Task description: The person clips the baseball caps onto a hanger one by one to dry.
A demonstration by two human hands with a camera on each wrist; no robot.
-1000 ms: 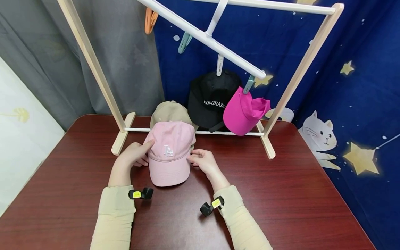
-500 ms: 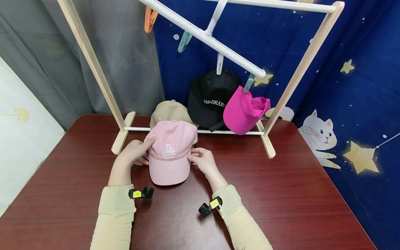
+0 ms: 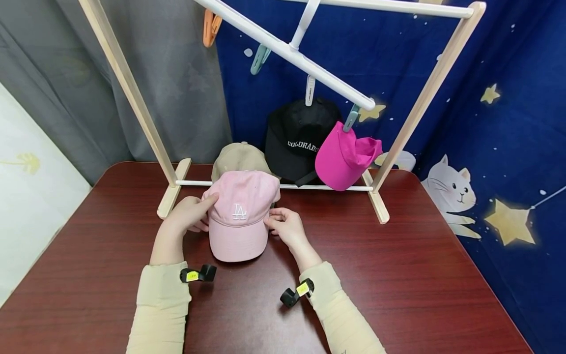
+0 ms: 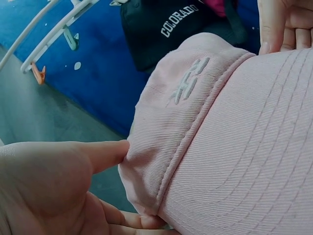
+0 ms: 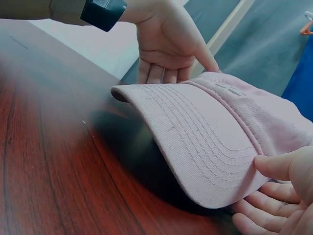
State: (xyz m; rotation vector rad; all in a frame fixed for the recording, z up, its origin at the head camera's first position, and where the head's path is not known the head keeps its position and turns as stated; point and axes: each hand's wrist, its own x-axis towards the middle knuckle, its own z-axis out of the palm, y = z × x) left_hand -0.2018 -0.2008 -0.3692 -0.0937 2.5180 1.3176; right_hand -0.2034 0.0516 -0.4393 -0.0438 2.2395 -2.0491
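Note:
A pink baseball cap [image 3: 239, 216] with a white LA logo faces me, brim toward the front of the table. My left hand [image 3: 184, 216] grips its left side, the thumb on the crown and the other fingers low at the edge. On the other side, my right hand [image 3: 287, 227] pinches the cap where brim and crown meet, as the right wrist view shows with its thumb [image 5: 279, 165] on top. Directly behind sits a beige cap [image 3: 242, 158], partly hidden by the pink one.
A wooden rack [image 3: 429, 93] stands on the dark red table [image 3: 398, 295]. From its slanted white bar [image 3: 327, 76], clips hold a black Colorado cap [image 3: 294, 142] and a bright pink cap [image 3: 345, 157]. An orange clip [image 3: 211, 28] and a teal clip [image 3: 260, 59] hang with nothing in them.
The pink cap's crown has shifted slightly up and spread a little to the right since a second ago. Both hands keep their hold, nearly still.

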